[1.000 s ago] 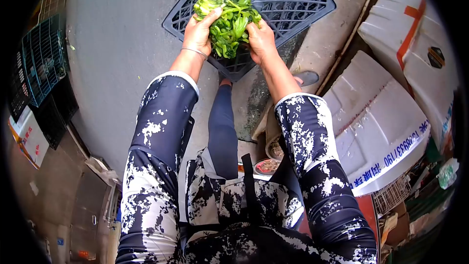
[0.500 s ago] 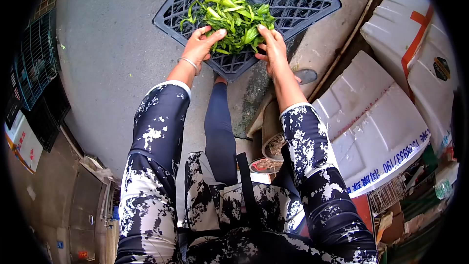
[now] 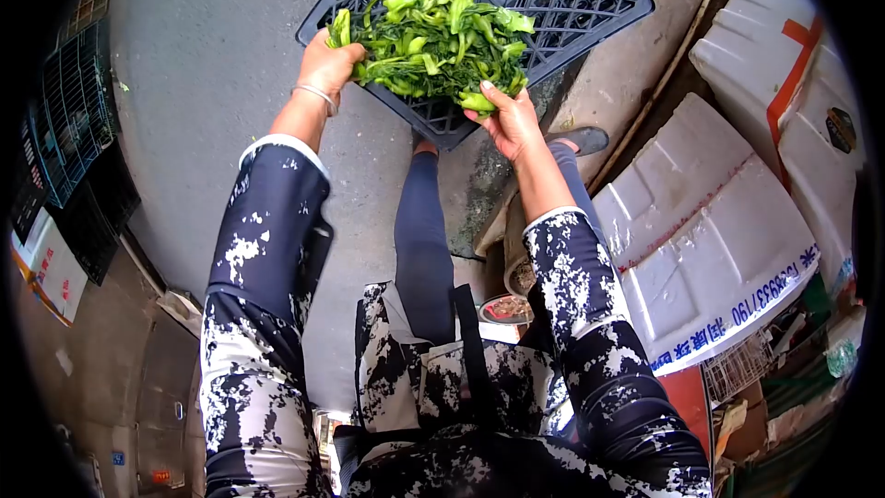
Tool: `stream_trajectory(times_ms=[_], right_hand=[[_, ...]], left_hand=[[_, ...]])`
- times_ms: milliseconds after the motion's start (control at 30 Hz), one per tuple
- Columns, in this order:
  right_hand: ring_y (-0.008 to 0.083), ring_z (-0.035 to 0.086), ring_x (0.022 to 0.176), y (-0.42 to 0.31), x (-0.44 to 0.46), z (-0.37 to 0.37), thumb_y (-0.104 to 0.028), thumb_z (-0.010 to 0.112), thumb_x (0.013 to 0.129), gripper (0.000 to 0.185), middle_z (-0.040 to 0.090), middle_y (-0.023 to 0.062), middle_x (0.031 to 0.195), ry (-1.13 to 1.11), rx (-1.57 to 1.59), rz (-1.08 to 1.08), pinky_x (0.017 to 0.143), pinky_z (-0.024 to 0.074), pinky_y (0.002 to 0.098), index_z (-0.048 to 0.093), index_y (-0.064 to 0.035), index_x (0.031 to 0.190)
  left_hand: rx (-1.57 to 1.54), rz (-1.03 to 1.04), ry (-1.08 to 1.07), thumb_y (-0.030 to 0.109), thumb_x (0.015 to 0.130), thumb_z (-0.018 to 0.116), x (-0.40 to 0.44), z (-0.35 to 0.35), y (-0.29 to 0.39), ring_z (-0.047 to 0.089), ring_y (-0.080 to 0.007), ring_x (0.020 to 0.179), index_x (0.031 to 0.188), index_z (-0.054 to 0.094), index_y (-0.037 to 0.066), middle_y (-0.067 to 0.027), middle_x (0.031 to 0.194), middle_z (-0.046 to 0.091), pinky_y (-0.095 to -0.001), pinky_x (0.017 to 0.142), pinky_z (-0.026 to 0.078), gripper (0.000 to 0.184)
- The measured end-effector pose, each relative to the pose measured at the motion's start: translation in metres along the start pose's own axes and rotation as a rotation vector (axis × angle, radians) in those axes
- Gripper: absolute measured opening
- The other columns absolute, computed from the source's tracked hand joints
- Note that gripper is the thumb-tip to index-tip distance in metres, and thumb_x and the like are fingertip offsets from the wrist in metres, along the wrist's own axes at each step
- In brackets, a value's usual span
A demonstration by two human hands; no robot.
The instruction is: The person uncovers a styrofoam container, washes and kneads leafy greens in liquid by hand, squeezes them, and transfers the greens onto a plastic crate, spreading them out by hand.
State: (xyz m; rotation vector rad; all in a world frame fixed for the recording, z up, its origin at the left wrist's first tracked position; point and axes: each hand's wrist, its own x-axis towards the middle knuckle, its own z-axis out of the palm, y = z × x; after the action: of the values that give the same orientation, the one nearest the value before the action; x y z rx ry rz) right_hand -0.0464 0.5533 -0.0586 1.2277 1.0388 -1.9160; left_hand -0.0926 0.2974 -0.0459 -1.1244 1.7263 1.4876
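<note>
Leafy greens (image 3: 442, 41) lie spread in a loose heap on a black plastic lattice crate (image 3: 562, 14). At the heap's left edge, my left hand (image 3: 330, 60) is closed around a piece of the greens, its light green stem end standing above the fingers. My right hand (image 3: 507, 118) pinches a light green stem at the heap's lower right edge, with thumb on top. A bracelet circles my left wrist.
White foam boxes (image 3: 719, 240) with blue writing and red tape stand on the right. A pipe (image 3: 666, 74) runs beside them. Pots with dry contents (image 3: 507, 309) sit near my legs. Wire cages (image 3: 78, 120) and a white carton (image 3: 55, 267) are at far left.
The greens, earlier bunched between both hands, are now spread wider over the crate. My left hand has moved left and closed on a piece; my right hand has moved slightly down and pinches a stem.
</note>
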Motion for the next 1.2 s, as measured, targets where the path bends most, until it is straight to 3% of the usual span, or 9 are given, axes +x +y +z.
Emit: stream_trajectory(times_ms=[167,233,367,533,733,867,933,1000,1200], right_hand=[[0.0281,0.058,0.092,0.022,0.001,-0.008,-0.013,0.069,0.078,0.062,0.052,0.019,0.106,0.458,-0.637,-0.199,0.074,0.0506,0.0377,0.031,-0.0057,0.126],[0.0321,0.046,0.108,0.008,-0.017,0.007,-0.019,0.073,0.071,0.067,0.048,0.0212,0.11,0.631,-0.929,-0.376,0.093,0.037,0.0405,0.037,-0.0094,0.127],[0.0301,0.047,0.107,-0.017,-0.006,0.022,-0.024,0.071,0.068,0.05,0.052,0.0113,0.112,0.387,-1.406,-1.014,0.091,0.037,0.0398,0.055,-0.0117,0.113],[0.0309,0.051,0.105,-0.037,0.028,0.073,-0.042,0.079,0.055,0.086,0.055,0.015,0.109,0.141,-1.772,-0.726,0.087,0.0412,0.0409,0.042,-0.0103,0.126],[0.0197,0.058,0.059,-0.068,0.057,0.101,-0.025,0.069,0.063,0.024,0.061,0.0087,0.066,-0.121,-1.363,-0.777,0.058,0.0453,0.0354,0.054,-0.0087,0.071],[0.026,0.062,0.081,-0.102,0.075,0.139,-0.027,0.067,0.076,0.033,0.065,0.0135,0.088,-0.243,-1.151,-0.526,0.074,0.0477,0.036,0.06,-0.0014,0.097],[0.013,0.058,0.065,-0.117,0.055,0.145,-0.007,0.067,0.071,0.019,0.063,0.0079,0.075,-0.082,-1.389,-0.617,0.061,0.0476,0.0281,0.06,-0.0021,0.088],[0.0234,0.064,0.079,-0.106,0.079,0.115,-0.038,0.077,0.063,0.052,0.064,0.0089,0.076,-0.011,-1.731,-0.701,0.074,0.0487,0.0355,0.06,-0.0118,0.105],[0.0311,0.048,0.114,-0.068,0.054,0.098,-0.04,0.078,0.057,0.066,0.048,0.0123,0.124,-0.098,-1.979,-0.697,0.092,0.0418,0.0412,0.058,-0.0157,0.114]], left_hand=[[0.284,0.148,0.291,0.005,0.073,0.065,0.035,0.0,-0.033,0.061,-0.0187,0.079,0.112,0.048,-0.003,-0.0094,0.097,0.059,-0.0279,0.063,0.052,0.043],[0.41,0.19,0.598,0.016,0.062,0.074,0.017,0.024,-0.034,0.054,-0.0357,0.098,0.113,0.045,-0.005,-0.0239,0.108,0.051,-0.0383,0.089,0.043,0.062],[0.425,0.153,0.717,0.023,0.06,0.076,-0.017,0.063,-0.037,0.051,-0.028,0.086,0.096,0.048,0.002,-0.0181,0.095,0.051,-0.0363,0.081,0.043,0.051],[-0.475,-0.577,0.47,0.029,0.069,0.073,-0.017,0.12,-0.043,0.052,-0.0219,0.065,0.09,0.049,0.007,-0.0104,0.087,0.053,-0.0347,0.053,0.045,0.038],[-0.74,-0.422,0.422,0.008,0.072,0.063,-0.021,0.112,-0.037,0.057,-0.0241,0.064,0.089,0.048,0.005,-0.0097,0.081,0.054,-0.0342,0.053,0.052,0.023],[-0.635,-0.193,0.5,-0.006,0.074,0.055,-0.036,0.083,-0.07,0.06,-0.019,0.068,0.09,0.048,0.002,-0.0088,0.085,0.056,-0.03,0.055,0.055,0.02],[-0.587,-0.2,0.412,-0.007,0.074,0.055,-0.04,0.07,-0.083,0.06,-0.0194,0.072,0.093,0.047,0.003,-0.0091,0.088,0.056,-0.0304,0.056,0.055,0.023],[-0.538,-0.206,0.323,-0.007,0.074,0.056,-0.043,0.068,-0.083,0.061,-0.0197,0.075,0.095,0.047,0.003,-0.0094,0.091,0.056,-0.0308,0.057,0.056,0.025],[0.478,0.36,0.658,0.011,0.062,0.074,-0.05,0.08,-0.038,0.041,-0.0335,0.115,0.126,0.036,0.01,-0.0207,0.12,0.042,-0.0453,0.09,0.038,0.074]])
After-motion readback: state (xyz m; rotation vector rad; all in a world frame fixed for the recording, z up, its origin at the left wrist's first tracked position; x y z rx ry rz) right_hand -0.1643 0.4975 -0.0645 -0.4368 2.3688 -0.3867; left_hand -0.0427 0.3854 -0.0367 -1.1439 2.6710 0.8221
